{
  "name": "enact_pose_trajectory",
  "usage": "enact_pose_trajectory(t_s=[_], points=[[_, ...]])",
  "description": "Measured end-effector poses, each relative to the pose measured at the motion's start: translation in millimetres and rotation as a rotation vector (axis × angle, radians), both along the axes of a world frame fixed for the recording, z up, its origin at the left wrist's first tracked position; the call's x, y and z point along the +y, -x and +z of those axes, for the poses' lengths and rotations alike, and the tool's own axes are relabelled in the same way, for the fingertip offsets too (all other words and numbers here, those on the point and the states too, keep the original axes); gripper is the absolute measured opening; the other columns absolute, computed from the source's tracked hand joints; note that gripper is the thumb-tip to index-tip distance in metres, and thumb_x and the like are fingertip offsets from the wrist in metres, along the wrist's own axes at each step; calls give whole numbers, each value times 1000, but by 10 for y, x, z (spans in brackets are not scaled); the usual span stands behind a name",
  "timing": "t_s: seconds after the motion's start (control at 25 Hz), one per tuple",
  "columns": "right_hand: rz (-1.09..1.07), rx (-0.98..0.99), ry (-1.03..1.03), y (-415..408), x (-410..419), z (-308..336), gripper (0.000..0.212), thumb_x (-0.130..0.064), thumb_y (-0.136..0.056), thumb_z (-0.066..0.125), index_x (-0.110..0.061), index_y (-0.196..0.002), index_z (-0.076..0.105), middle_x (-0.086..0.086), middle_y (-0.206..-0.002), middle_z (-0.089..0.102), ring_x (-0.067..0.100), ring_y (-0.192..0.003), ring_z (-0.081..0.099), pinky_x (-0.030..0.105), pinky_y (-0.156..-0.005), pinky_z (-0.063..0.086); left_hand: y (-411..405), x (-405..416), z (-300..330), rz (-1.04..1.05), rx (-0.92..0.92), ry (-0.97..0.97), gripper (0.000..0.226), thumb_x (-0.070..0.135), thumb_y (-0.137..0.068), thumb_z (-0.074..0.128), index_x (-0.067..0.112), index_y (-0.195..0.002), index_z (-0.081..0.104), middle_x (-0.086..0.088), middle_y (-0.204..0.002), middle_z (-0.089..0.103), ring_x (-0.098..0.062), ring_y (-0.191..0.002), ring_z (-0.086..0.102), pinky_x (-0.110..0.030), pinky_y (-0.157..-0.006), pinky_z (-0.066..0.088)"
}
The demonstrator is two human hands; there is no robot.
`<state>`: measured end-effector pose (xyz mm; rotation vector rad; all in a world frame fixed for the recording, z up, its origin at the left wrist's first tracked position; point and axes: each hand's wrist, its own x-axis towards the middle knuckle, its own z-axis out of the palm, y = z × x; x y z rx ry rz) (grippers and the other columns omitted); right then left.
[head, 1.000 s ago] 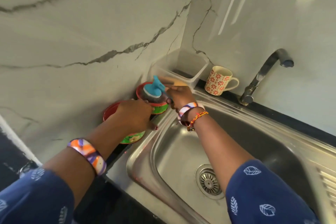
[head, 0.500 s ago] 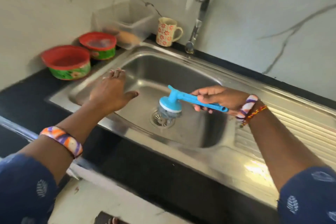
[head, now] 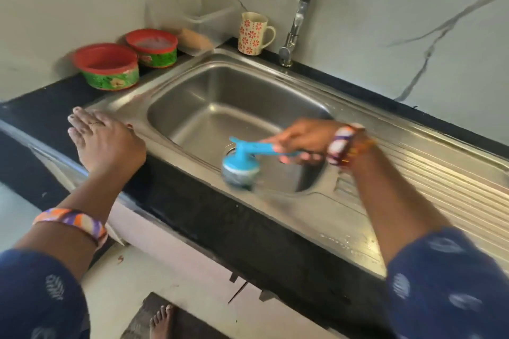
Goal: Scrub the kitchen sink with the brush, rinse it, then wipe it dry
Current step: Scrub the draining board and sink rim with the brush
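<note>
over the sink (head: 358,217) rim, right hand (head: 300,139) grips the brush (head: 242,162).

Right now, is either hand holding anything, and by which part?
The right hand grips the blue brush by its handle. The left hand holds nothing; it rests flat on the sink rim.

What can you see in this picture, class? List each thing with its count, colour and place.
Stainless steel sink: one, silver, set in the black counter.
Chrome tap: one, silver, behind the basin.
Flowered mug: one, cream and red, left of the tap.
Clear plastic tub: one, in the corner.
Red-lidded tubs: two, green-sided, left of the sink.
Blue scrubbing brush: one, at the basin's near edge.
Left hand: flat on the sink rim.
Right hand: gripping the brush handle.
</note>
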<state>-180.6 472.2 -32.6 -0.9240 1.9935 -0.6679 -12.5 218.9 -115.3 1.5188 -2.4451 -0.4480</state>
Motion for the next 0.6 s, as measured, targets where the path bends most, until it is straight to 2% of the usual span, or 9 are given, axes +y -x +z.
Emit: enact_pose_trajectory(t_s=[0.08, 0.16, 0.24, 0.32, 0.36, 0.44, 0.52, 0.6], points=[[-77, -40, 71, -113, -617, -163, 35, -12, -95, 50, -13, -131, 54, 0, -65, 54, -1, -31, 33, 9, -31, 24, -63, 14, -69, 6, -12, 6, 63, 13, -96, 35, -11, -147, 6, -28, -155, -4, -37, -145, -5, -44, -120, 0], [-122, -46, 85, -165, -918, -262, 38, -13, -96, 50, -10, -133, 51, 3, -66, 50, -1, -30, 32, 9, -31, 23, -101, 25, -100, 23, -7, 2, 64, 9, -93, 34, -10, -147, 6, -27, -155, -4, -37, -145, -5, -43, -120, 0], [-121, -88, 60, -145, -816, -243, 37, -13, -96, 49, -11, -133, 51, 3, -66, 49, 0, -31, 32, 8, -32, 23, -107, 32, -91, 21, -4, 2, 63, 8, -93, 32, -10, -147, 7, -26, -155, -3, -36, -146, -4, -42, -120, 1], [-120, -137, -7, -20, -373, -139, 38, -18, -93, 54, -15, -131, 53, 0, -65, 51, 0, -34, 33, 9, -32, 24, -98, 40, -78, 12, -4, 2, 62, 7, -92, 30, -10, -147, 7, -25, -156, -3, -35, -146, -3, -42, -120, 1], [-121, -155, -54, 50, -53, -83, 43, -27, -87, 62, -17, -128, 56, -2, -63, 53, 0, -35, 35, 10, -32, 26, -96, 46, -75, 12, -4, -1, 61, 7, -92, 30, -10, -147, 7, -25, -156, -3, -35, -146, -4, -42, -120, 1], [-134, -193, -192, 143, 614, 57, 76, -52, -55, 82, -21, -122, 62, -4, -59, 56, 2, -38, 38, 13, -34, 31, -95, 49, -73, 21, -5, -13, 61, 7, -93, 30, -9, -147, 8, -24, -156, -3, -34, -146, -4, -41, -120, 0], [-166, -289, -317, 142, 1081, 204, 98, -56, -31, 89, -20, -119, 65, 1, -58, 55, 5, -39, 38, 15, -36, 33, -97, 52, -74, 19, -3, -21, 60, 7, -94, 29, -9, -147, 8, -23, -156, -2, -34, -146, -3, -41, -120, 0], [-171, -315, -363, 136, 1161, 262, 96, -52, -29, 91, -19, -117, 67, 5, -58, 54, 6, -39, 36, 15, -36, 32, -94, 48, -71, 14, -2, -23, 60, 8, -94, 28, -9, -148, 7, -23, -156, -3, -34, -146, -3, -41, -120, 0]])
